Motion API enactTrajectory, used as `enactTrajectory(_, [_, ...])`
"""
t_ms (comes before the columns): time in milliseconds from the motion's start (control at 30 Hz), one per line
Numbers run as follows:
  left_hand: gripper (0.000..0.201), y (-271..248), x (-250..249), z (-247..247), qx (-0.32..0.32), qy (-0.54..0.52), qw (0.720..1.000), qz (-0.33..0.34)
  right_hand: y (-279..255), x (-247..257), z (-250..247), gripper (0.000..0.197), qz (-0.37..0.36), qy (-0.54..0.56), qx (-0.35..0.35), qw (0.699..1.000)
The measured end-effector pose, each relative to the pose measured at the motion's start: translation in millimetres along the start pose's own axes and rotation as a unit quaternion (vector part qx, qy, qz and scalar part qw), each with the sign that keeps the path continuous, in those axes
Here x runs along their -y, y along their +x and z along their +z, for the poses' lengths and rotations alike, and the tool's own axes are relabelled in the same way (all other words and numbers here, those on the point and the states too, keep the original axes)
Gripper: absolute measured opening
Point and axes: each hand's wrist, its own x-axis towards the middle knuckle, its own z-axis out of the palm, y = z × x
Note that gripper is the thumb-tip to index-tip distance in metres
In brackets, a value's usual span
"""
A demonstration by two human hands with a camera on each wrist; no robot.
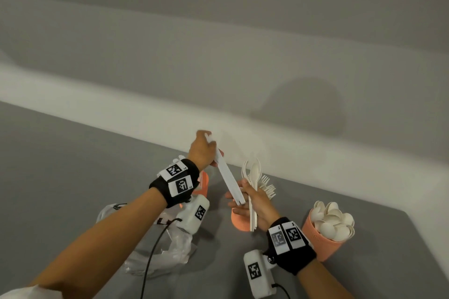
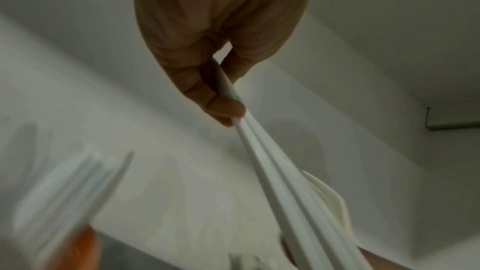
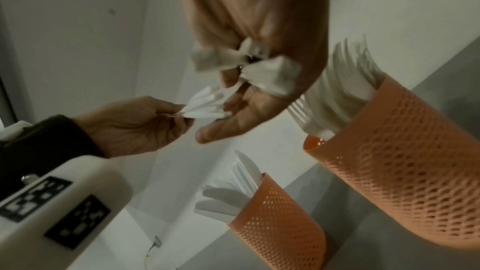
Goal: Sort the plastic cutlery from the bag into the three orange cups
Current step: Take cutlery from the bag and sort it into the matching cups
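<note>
Nearest you, the crumpled clear bag [image 1: 155, 257] lay on the grey desk [image 1: 60, 177]. Your right hand [image 1: 255, 206] curled its fingers around a bundle of spoons and forks [image 1: 255, 177], over the middle cup [image 1: 239, 221]. Farther left, your left hand [image 1: 202, 150] pinched white knives [image 1: 229, 181].
</note>
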Motion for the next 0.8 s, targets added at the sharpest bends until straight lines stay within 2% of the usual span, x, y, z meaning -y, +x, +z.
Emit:
enactTrajectory(67, [0.038, 7.3, -4.1, -14.9, -0.056, 0.049, 0.994, 0.074, 1.1, -1.5, -2.4, 0.03, 0.01, -0.002, -0.009, 1.0])
enactTrajectory(133, [0.039, 14.9, -5.9, -30.7, -0.109, 0.107, 0.977, 0.152, 2.3, -4.3, -4.6, 0.031, 0.009, -0.004, -0.02, 1.0])
enactTrajectory(200, [0.035, 19.9, -3.4, -42.1, -0.137, 0.153, 0.958, 0.2, 4.4, -7.9, -7.2, 0.032, -0.008, -0.013, -0.032, 0.999])
enactTrajectory(267, [0.031, 20.4, 2.0, -46.5, -0.145, 0.206, 0.942, 0.221, 6.7, -10.9, -8.3, 0.033, -0.024, -0.035, -0.032, 0.999])
enactTrajectory(367, [0.03, 18.8, 18.3, -44.4, -0.14, 0.266, 0.927, 0.227, 7.5, -11.4, -7.7, 0.031, -0.027, -0.046, -0.019, 0.998])
enactTrajectory(467, [0.029, 19.9, 44.4, -40.5, -0.122, 0.293, 0.924, 0.214, 8.0, -9.7, -8.0, 0.031, -0.023, -0.045, -0.012, 0.999])
enactTrajectory(533, [0.027, 21.7, 64.7, -38.3, -0.081, 0.33, 0.923, 0.181, 9.0, -9.4, -10.9, 0.03, -0.021, -0.043, -0.01, 0.999])
enactTrajectory(600, [0.027, 23.4, 81.8, -36.7, -0.021, 0.396, 0.909, 0.132, 9.6, -8.5, -14.4, 0.029, -0.015, -0.042, -0.013, 0.999])
enactTrajectory(667, [0.029, 24.0, 90.5, -36.8, 0.003, 0.424, 0.9, 0.103, 9.1, -8.3, -17.2, 0.028, -0.012, -0.038, -0.02, 0.999])
enactTrajectory(800, [0.036, 23.8, 89.5, -36.9, 0.016, 0.403, 0.904, 0.143, 12.6, -10.1, -18.4, 0.027, -0.017, -0.028, -0.033, 0.999])
